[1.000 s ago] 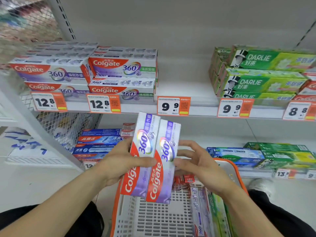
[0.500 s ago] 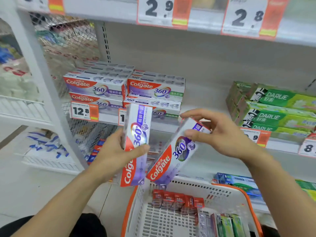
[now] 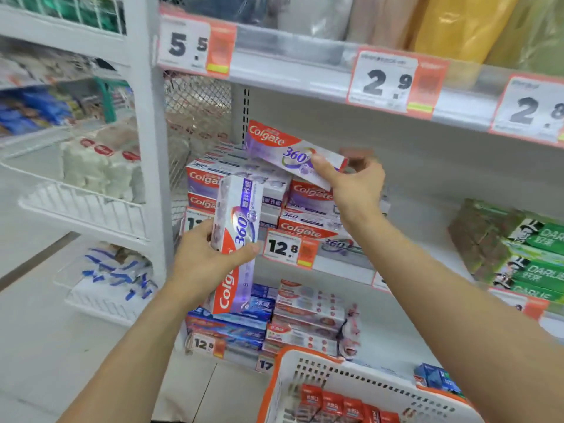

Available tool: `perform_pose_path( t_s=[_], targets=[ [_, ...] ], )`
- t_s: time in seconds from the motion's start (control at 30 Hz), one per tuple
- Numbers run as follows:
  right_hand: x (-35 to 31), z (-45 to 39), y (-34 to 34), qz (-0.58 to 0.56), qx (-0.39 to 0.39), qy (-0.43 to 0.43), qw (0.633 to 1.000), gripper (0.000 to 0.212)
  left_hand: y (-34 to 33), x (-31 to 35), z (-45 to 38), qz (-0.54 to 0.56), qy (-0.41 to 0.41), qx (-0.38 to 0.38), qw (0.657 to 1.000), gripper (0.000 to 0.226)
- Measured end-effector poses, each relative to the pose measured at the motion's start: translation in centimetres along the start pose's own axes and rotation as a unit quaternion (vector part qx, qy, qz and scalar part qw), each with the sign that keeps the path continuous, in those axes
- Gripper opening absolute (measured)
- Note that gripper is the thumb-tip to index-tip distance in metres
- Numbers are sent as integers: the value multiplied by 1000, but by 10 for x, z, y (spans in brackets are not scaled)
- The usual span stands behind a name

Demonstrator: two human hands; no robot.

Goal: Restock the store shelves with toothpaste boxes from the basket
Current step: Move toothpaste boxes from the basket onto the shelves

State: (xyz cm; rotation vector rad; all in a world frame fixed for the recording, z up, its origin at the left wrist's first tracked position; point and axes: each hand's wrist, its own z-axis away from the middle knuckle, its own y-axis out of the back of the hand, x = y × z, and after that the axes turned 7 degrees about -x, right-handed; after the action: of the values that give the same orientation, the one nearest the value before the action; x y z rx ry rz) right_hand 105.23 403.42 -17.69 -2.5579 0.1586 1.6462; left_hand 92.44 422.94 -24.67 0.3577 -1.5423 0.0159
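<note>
Green Darlie boxes point(image 3: 532, 257) stacked far right; white wire baskets point(image 3: 85, 206) left.

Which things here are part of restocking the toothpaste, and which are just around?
Job: right hand with lifted Colgate box; left hand with upright Colgate box; Colgate stack; basket.
Around: Darlie boxes; price tags.

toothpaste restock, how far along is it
Done: purple toothpaste boxes already stacked on the shelf. In hand: the right hand lifts one box over that stack; the left hand holds another box upright. Left: red packs wait in the basket.
</note>
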Motion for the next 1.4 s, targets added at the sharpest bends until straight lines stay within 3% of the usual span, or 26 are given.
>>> perform_pose_path(
  t_s=[0.2, 0.37, 0.53, 0.6, 0.67, 0.73, 0.77, 0.83, 0.9, 0.93, 1.03, 1.13, 1.23, 1.33, 1.4],
  targets=[
    [11, -58, -57, 106, -88, 3, 990, 45, 12, -6, -4, -34, 19, -18, 999, 37],
    [12, -80, -65, 292, -205, 30, 934, 41, 16, -1, -7, -35, -6, -18, 999, 38],
    [10, -80, -62, 351, -246, 37, 903, 43, 15, 3, -9, -80, -46, 0, 996, 63],
    [4, -71, -60, 370, -210, 92, 900, 38, 15, 2, -9, -95, -61, -8, 994, 64],
    [-10, -52, -55, 332, -168, 201, 906, 22, 17, 1, -8, -112, -72, -24, 991, 64],
    [-29, -30, -46, 282, -248, 245, 894, 19, 20, 4, -6, -146, -84, -43, 985, 63],
    [-39, -19, -40, 269, -341, 221, 873, 29, 21, 7, -5, -169, -94, -48, 980, 64],
    [-54, -2, -30, 309, -507, 155, 790, 58, 23, 12, -4, -207, -116, -47, 970, 71],
    [-57, 3, -25, 392, -549, 177, 717, 63, 23, 16, -2, -224, -133, -29, 965, 76],
    [-58, 4, -23, 410, -537, 200, 709, 59, 23, 18, -2, -227, -150, -11, 962, 75],
    [-62, -1, -15, 393, -454, 224, 768, 50, 17, 20, -3, -230, -227, 126, 938, 68],
    [-61, -9, -5, 360, -344, 219, 839, 49, 17, 21, -7, -179, -233, 262, 919, 65],
    [-52, -19, -16, 331, -246, 170, 895, 50, 8, 11, -18, -167, -231, 236, 929, 59],
    [-38, -32, -38, 309, -196, 133, 921, 47, -18, -3, -31, -227, -229, 157, 933, 59],
    [-29, -41, -50, 314, -200, 124, 920, 46, -34, -12, -37, -271, -223, 106, 930, 67]
  ],
)
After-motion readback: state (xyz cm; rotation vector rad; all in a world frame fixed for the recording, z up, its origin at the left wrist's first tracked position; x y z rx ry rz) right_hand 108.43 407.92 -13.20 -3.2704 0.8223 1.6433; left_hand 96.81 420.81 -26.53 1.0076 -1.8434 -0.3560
